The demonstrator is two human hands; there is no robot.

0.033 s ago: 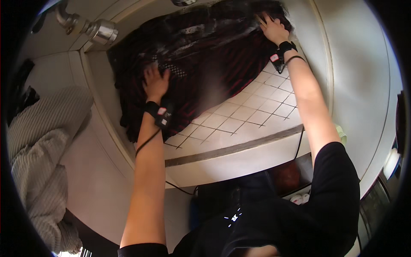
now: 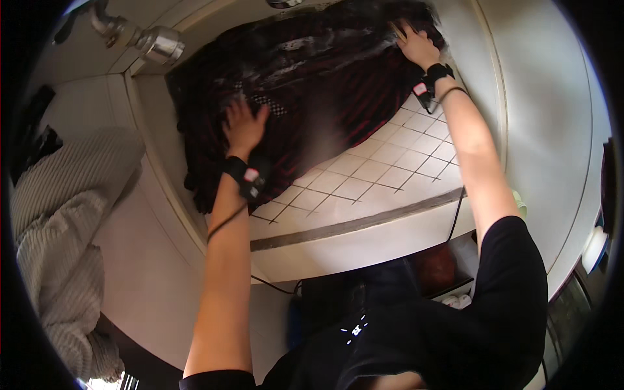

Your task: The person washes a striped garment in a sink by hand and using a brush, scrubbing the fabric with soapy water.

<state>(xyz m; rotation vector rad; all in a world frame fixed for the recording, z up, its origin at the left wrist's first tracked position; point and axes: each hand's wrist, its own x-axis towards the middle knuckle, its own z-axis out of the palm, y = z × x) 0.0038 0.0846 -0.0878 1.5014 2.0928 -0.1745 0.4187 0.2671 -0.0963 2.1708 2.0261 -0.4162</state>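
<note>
A wet, dark cloth with red stripes [image 2: 344,110] lies spread over the tiled floor of a white basin [image 2: 406,159], with whitish suds along its far part. My left hand [image 2: 246,129] rests on the cloth's left side, its fingers spread, beside a small checkered patch [image 2: 270,104]. At the far right corner of the cloth is my right hand [image 2: 418,49], its fingers bent over a narrow tan thing [image 2: 396,31] that I cannot make out. Each wrist wears a black strap with a small device and a cable.
A metal tap fitting [image 2: 162,45] juts in at the upper left. Grey ribbed fabric [image 2: 71,188] hangs at the left, below a black item [image 2: 42,146]. The basin's raised front edge [image 2: 364,227] runs before me. A white and blue object [image 2: 594,250] stands at the far right.
My left hand has shifted slightly to the right over the cloth. The whole view has moved a little; my right hand stays at the far right corner.
</note>
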